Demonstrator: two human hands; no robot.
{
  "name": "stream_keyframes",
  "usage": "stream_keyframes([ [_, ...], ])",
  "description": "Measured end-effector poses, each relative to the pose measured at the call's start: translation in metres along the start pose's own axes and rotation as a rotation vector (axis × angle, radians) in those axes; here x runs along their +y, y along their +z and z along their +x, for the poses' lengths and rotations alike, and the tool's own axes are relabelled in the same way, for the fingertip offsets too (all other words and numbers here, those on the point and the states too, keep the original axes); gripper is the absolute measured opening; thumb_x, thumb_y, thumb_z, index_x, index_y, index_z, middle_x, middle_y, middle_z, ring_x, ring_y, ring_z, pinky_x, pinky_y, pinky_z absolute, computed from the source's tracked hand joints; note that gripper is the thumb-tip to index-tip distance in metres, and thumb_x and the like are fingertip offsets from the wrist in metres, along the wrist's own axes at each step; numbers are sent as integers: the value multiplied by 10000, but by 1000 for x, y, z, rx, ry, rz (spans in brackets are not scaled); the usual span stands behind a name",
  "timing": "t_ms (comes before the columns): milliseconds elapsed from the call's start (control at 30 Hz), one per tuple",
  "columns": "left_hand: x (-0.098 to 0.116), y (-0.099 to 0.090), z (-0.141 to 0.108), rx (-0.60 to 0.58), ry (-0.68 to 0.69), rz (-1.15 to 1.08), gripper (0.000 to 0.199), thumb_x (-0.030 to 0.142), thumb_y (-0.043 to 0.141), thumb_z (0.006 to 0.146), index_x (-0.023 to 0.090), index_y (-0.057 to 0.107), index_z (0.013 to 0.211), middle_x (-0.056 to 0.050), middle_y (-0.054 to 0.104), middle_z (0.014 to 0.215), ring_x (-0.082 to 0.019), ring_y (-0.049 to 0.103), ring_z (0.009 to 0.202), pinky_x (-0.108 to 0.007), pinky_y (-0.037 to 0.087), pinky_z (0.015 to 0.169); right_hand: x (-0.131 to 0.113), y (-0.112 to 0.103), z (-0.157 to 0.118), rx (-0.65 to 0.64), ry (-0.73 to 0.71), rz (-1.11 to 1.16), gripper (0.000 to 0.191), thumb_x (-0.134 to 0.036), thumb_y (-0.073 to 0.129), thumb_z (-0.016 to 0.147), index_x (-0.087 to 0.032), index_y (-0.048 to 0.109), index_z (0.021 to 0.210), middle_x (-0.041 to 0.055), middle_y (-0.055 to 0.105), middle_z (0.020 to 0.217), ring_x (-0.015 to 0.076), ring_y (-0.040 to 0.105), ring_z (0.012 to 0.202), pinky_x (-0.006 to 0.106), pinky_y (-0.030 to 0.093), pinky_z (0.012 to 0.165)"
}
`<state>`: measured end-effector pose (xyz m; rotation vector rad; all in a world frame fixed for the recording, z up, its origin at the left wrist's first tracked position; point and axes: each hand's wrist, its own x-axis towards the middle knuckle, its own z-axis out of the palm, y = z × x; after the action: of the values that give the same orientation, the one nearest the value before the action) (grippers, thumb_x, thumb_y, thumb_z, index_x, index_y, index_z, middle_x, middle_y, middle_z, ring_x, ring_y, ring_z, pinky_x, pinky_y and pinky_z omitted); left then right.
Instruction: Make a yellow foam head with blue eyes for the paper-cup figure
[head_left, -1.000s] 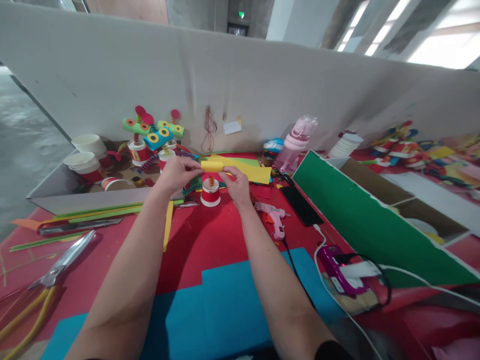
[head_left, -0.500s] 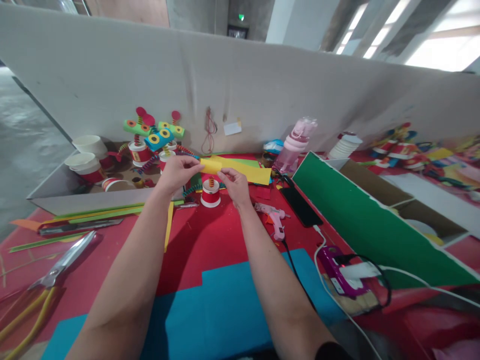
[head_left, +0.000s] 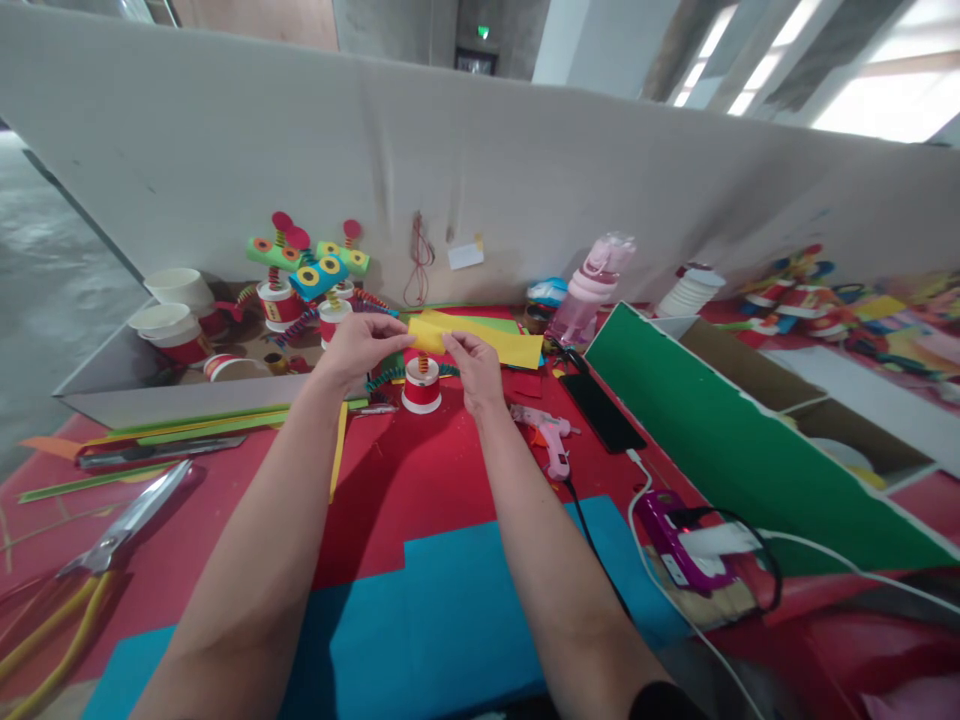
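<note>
Between both hands is a small yellow paper tube (head_left: pixel 427 335), held level by its two ends. My left hand (head_left: pixel 365 347) pinches the left end and my right hand (head_left: pixel 474 365) pinches the right end. Directly below stands a red and white paper cup (head_left: pixel 421 388), upside down, with an orange and yellow folded paper spring (head_left: pixel 424 364) rising from its top toward the tube. Whether spring and tube touch, I cannot tell. Dark green paper springs (head_left: pixel 386 377) stick out at the cup's sides. Flat yellow paper (head_left: pixel 517 350) lies behind my right hand.
Cup figures with paper eyes (head_left: pixel 321 277) stand in a box at the left. A pink glue gun (head_left: pixel 551 440), a phone (head_left: pixel 604 412) and a purple power strip (head_left: pixel 686 545) lie to the right. Large scissors (head_left: pixel 112 540) lie at left; blue paper (head_left: pixel 435 630) lies in front.
Both hands have moved slightly right with the yellow paper tube, bringing it more squarely above the cup's spring. The cup stays in place.
</note>
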<state>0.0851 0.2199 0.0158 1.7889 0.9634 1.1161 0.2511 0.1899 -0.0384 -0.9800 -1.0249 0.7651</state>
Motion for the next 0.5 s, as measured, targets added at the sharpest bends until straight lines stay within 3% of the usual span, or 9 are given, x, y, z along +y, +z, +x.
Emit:
stream_keyframes([
  [133,-1,1,0,17,10,48,243,370,708,659,130,699,693,-5,615,583,-86,480,518,-217,341,481,-1,0,1,-1,31,23,282,-430,642,712,-160,673,787,12,678,739,147,602,738,295,494,756],
  [300,-1,1,1,44,-16,-36,258,379,708,660,127,698,718,13,569,538,-67,442,484,-201,310,455,1,-1,0,-37,-76,-40,252,-401,693,674,-177,693,790,2,692,785,154,613,766,297,492,784],
  [500,-8,-1,2,34,37,14,263,349,743,614,120,710,738,-18,647,640,-94,510,558,-215,386,526,1,-1,0,-5,-32,43,276,-409,662,705,-176,677,852,9,680,790,144,605,739,287,495,751],
])
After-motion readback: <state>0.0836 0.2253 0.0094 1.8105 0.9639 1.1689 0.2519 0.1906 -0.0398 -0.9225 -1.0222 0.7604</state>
